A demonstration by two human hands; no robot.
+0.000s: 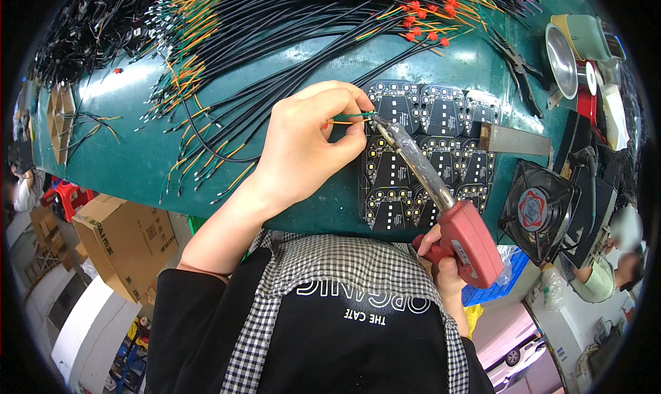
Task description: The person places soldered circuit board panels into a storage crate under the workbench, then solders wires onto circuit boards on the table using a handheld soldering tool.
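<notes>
My left hand [313, 136] pinches the stripped end of a black cable, with green and orange wires [350, 118] sticking out past the fingertips. Those wire ends meet the tip of a red soldering gun [471, 246] at the upper left of a black circuit board panel [432, 142]. Around the gun's handle, my right hand [447, 273] is closed, low at the table's near edge. The gun's long metal barrel slants up and left across the panel. White and yellowish square parts dot the boards. Whether the wires touch a pad is too small to tell.
Many black cables [275, 56] with green and orange ends fan over the green table [310, 218]. To the right lie pliers [516, 70], a metal bar [516, 140], a metal bowl [561, 60] and a black fan [540, 208]. A cardboard box [127, 239] stands at lower left.
</notes>
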